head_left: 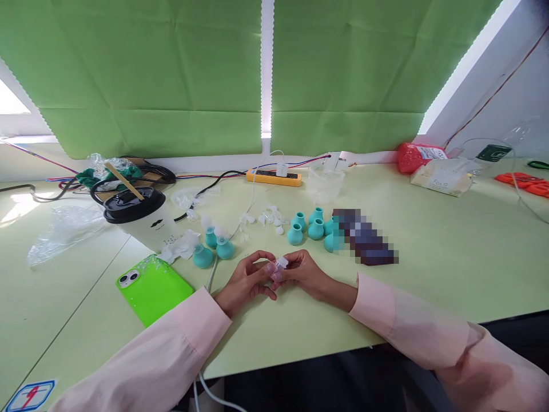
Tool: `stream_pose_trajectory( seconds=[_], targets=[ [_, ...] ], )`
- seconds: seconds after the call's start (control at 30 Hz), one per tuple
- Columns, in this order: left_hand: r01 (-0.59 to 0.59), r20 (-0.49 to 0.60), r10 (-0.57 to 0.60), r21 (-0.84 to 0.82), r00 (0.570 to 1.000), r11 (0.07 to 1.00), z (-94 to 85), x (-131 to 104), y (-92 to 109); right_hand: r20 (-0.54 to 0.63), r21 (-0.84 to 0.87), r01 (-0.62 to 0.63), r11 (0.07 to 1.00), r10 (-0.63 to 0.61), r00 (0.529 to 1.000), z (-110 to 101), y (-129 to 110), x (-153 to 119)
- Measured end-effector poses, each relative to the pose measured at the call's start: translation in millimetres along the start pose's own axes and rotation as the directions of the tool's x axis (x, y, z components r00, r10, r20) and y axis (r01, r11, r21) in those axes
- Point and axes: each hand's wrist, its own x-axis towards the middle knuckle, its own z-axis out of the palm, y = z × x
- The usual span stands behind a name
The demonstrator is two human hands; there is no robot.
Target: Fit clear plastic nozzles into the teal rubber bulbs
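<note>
My left hand (252, 277) and my right hand (302, 271) meet over the front middle of the table. Between their fingertips they both hold a small clear plastic piece (281, 263), whose exact shape is partly hidden by the fingers. Left of my hands stand three teal bulbs (202, 256) with clear or whitish tops. Beyond my right hand is a group of several teal bulbs (316, 229) with open necks. Small translucent pieces (271, 216) lie scattered just behind my hands.
A lime green phone (155, 290) lies at left, near a white cup with a black lid (135, 205). A clear tub (326, 183) and an orange power strip (273, 178) stand at the back. A pixelated dark object (366, 237) lies right; a cable runs beside my left hand.
</note>
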Motion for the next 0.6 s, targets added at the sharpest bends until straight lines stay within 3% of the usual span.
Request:
stream_pose_trajectory(
  seconds=[0.33, 0.43, 0.5, 0.6],
  targets=[
    [-0.045, -0.013, 0.049, 0.217, 0.999, 0.975, -2.3, 3.8, 1.5, 0.024, 0.018, 0.060, 0.998, -0.060, 0.998, 2.8, -3.1, 0.6],
    [-0.124, -0.093, 0.167, 0.359, 0.982, 0.925, -5.9, 9.9, 1.2, 0.049, 0.036, 0.072, 0.997, -0.074, 0.996, 2.9, -3.7, -1.3],
    [-0.216, -0.099, 0.325, 0.566, 0.941, 0.796, -7.2, 15.4, 3.0, 0.101, 0.042, 0.065, 0.997, -0.069, 0.993, 2.2, -4.2, -3.2],
    [-0.322, 0.115, 0.469, 0.864, 0.875, 0.388, -6.8, 26.0, 7.0, 0.202, 0.040, 0.050, 0.998, -0.057, 0.978, -0.3, -6.0, -5.6]
  ],
)
